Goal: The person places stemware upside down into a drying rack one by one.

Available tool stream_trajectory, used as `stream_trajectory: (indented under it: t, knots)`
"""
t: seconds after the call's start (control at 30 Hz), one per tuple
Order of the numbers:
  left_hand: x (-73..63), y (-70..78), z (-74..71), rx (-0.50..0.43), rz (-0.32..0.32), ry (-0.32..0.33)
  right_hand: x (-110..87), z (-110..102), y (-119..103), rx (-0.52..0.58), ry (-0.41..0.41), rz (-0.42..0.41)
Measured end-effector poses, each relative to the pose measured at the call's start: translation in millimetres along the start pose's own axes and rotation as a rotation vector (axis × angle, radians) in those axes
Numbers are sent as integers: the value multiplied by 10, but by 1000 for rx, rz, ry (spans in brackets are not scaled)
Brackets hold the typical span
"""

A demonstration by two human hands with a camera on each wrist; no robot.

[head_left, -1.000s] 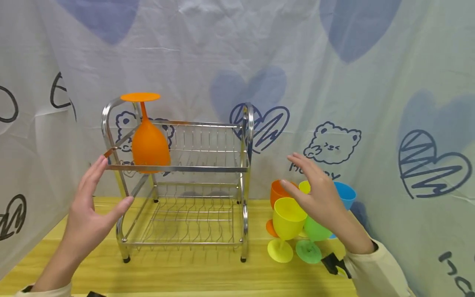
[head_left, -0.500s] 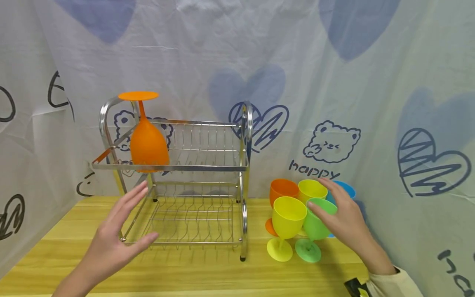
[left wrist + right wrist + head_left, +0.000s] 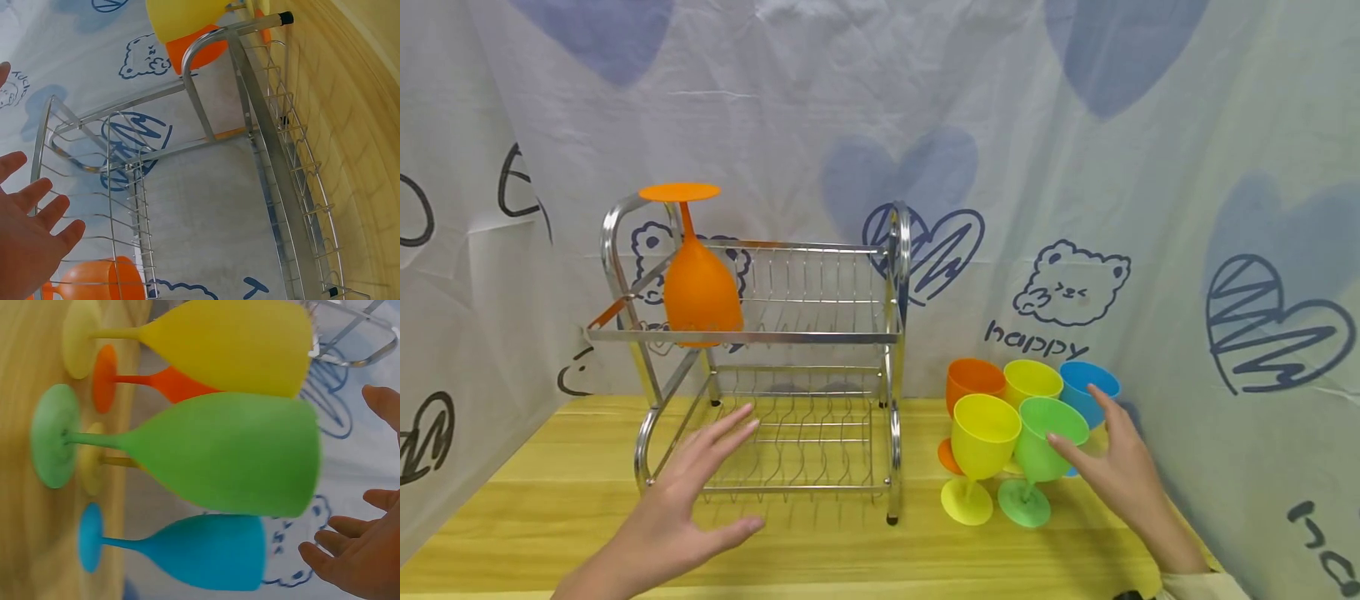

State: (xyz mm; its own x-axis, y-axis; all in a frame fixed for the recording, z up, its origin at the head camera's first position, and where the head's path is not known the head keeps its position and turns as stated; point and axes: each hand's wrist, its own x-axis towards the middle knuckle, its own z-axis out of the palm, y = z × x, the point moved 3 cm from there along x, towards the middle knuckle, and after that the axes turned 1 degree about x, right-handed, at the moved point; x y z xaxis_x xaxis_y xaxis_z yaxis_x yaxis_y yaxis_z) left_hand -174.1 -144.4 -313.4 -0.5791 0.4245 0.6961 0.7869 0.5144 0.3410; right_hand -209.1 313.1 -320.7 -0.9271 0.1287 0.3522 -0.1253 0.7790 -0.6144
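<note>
My left hand, fingers spread and holding nothing, is in front of the lower tier of a metal dish rack. On the rack's upper tier, at the left, an orange goblet stands upside down with its foot on top. My right hand is spread beside the green goblet, its thumb overlapping the bowl in the head view. Close around it stand a front yellow goblet, a blue goblet, a back yellow goblet and another orange goblet, all upright.
Rack and goblets stand on a light wooden table. Behind and at both sides hangs a pale cloth printed with hearts and bears. Its right side comes close to the blue goblet and my right forearm.
My left hand has come down and to the right, from the rack's left side to its front. My right hand has moved down and right, uncovering more goblets. The rack and goblets stay put.
</note>
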Motion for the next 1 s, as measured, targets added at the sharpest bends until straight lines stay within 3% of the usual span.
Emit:
stream_trajectory:
  t: [0.1, 0.3, 0.57, 0.73, 1.0]
  knots:
    - [-3, 0, 46, 36, 40, -9, 2, 76, 117, 27, -46, 61]
    - [-23, -15, 140, 109, 56, -54, 3, 234, 280, 135, -102, 121]
    - [-52, -41, 281, 368, 229, -29, -16, 433, 424, 262, -138, 214]
    - [-97, -74, 379, 394, 254, -41, -41, 523, 481, 383, -99, 173]
    - [-136, -118, 488, 424, 285, -38, -28, 598, 543, 396, -87, 223]
